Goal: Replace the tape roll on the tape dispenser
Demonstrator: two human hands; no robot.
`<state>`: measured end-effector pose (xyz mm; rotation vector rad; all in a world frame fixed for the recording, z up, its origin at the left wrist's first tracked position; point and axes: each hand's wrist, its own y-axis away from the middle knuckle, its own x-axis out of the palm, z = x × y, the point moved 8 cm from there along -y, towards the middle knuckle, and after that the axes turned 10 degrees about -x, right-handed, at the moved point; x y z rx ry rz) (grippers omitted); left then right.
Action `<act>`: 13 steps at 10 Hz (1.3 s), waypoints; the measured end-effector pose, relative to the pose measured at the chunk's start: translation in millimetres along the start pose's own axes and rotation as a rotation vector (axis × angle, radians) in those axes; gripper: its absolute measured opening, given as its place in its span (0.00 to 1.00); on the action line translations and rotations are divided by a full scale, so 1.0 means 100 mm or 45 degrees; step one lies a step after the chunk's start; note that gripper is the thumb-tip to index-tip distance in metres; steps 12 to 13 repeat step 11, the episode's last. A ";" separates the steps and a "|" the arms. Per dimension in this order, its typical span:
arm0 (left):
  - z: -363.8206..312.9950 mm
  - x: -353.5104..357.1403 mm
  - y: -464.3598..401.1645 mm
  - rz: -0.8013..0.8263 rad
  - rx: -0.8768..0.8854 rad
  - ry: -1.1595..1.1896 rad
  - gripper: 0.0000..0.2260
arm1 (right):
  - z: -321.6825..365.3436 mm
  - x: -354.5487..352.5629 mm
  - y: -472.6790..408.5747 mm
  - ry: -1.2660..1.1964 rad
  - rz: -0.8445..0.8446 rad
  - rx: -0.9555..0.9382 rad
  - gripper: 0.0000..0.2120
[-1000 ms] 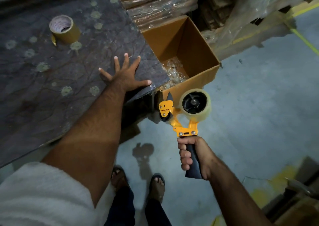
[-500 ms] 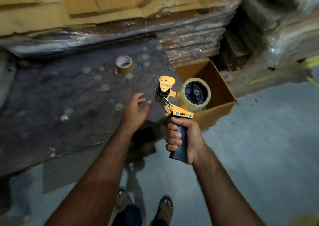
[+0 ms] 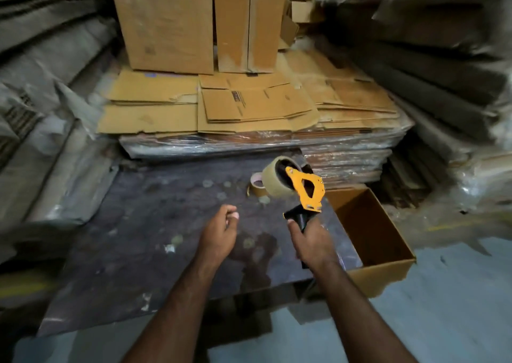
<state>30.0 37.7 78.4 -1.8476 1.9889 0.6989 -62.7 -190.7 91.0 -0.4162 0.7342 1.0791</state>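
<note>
My right hand [image 3: 313, 240] grips the black handle of the yellow tape dispenser [image 3: 307, 189], held upright over the dark table top [image 3: 138, 224]. A thin clear tape roll [image 3: 274, 179] sits on the dispenser's wheel, facing away to the left. Behind it, partly hidden, a brown tape roll [image 3: 256, 184] lies flat on the table. My left hand [image 3: 220, 232] hovers above the table to the left of the dispenser, fingers loosely curled, holding nothing.
An open cardboard box [image 3: 388, 238] stands on the floor against the table's right edge. A wrapped pallet of flattened cartons [image 3: 249, 107] sits behind the table, with upright cartons [image 3: 194, 21] further back. Wrapped bundles [image 3: 41, 141] line both sides.
My right hand has turned the dispenser so its yellow side plate faces me. My left hand came off the table and hangs near the dispenser. The view has tilted up toward the pallet.
</note>
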 end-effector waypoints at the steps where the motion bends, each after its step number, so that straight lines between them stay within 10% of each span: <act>1: 0.09 0.05 -0.15 -0.017 0.029 -0.206 0.12 | -0.03 0.07 -0.04 0.279 -0.111 0.030 0.25; 9: 0.30 1.03 -0.79 0.158 -0.180 -0.706 0.24 | -1.33 0.95 -1.71 0.234 0.411 0.224 0.24; 13: 0.17 0.97 -0.97 0.088 -0.040 -0.686 0.17 | -0.77 0.52 -1.66 0.695 0.011 -0.148 0.21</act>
